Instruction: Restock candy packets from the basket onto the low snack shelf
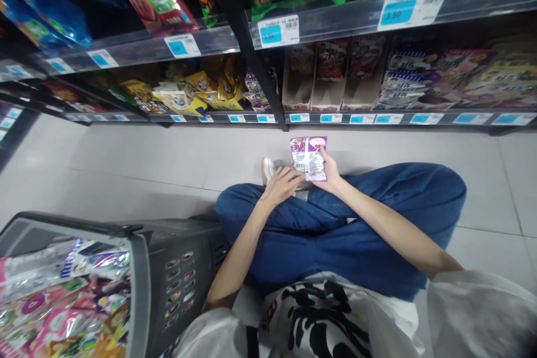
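A small purple and silver snack packet (311, 159) is held up in front of my crossed legs, its printed back with a pale centre seam facing me. My right hand (330, 172) grips its right edge, thumb over the front and the other fingers mostly behind. At the lower left corner, the fingers of my left hand (285, 183) are bent together against the packet. What the left fingertips do at that corner is partly hidden.
To my left stands a grey shopping basket (140, 291) heaped with bagged snacks (62, 313). Ahead, a low shelf holds open cartons (327, 92), purple-striped packets (403, 81) and yellow packs (216, 89). Price tags (331, 118) line its edge. Pale floor tiles (138, 162) lie between.
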`<state>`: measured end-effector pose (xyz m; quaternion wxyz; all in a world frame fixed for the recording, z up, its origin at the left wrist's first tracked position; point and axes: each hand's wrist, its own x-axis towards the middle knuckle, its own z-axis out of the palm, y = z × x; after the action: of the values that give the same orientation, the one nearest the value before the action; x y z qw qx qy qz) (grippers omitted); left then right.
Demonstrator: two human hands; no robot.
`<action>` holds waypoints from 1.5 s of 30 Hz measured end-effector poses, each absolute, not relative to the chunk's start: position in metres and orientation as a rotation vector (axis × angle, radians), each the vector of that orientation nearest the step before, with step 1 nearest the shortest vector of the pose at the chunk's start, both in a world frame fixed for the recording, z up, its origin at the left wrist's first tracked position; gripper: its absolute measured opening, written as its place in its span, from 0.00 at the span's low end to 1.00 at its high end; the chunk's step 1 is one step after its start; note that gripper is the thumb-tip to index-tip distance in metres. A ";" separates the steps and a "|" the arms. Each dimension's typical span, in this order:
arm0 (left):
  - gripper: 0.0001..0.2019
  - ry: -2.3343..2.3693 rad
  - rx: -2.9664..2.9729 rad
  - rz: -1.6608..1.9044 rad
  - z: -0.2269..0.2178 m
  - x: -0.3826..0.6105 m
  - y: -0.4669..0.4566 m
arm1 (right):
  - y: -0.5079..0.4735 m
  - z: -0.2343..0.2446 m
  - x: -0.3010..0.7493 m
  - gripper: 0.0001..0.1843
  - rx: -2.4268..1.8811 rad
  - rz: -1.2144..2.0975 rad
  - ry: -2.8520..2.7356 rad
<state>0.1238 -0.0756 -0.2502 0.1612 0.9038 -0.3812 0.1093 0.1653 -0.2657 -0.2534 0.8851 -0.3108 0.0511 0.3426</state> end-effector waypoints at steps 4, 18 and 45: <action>0.12 -1.084 2.542 0.404 -0.251 0.125 -0.076 | -0.266 -0.253 0.166 0.39 -0.638 0.705 0.105; 0.13 -1.058 2.455 0.461 -0.252 0.125 -0.075 | -0.267 -0.250 0.166 0.39 -0.669 0.717 0.075; 0.11 -1.043 2.469 0.397 -0.255 0.125 -0.076 | -0.268 -0.252 0.167 0.38 -0.697 0.751 0.089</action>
<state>0.1254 -0.0756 -0.2547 0.2143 0.8901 -0.3758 0.1432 0.1672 -0.2685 -0.2519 0.8707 -0.3334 0.0425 0.3590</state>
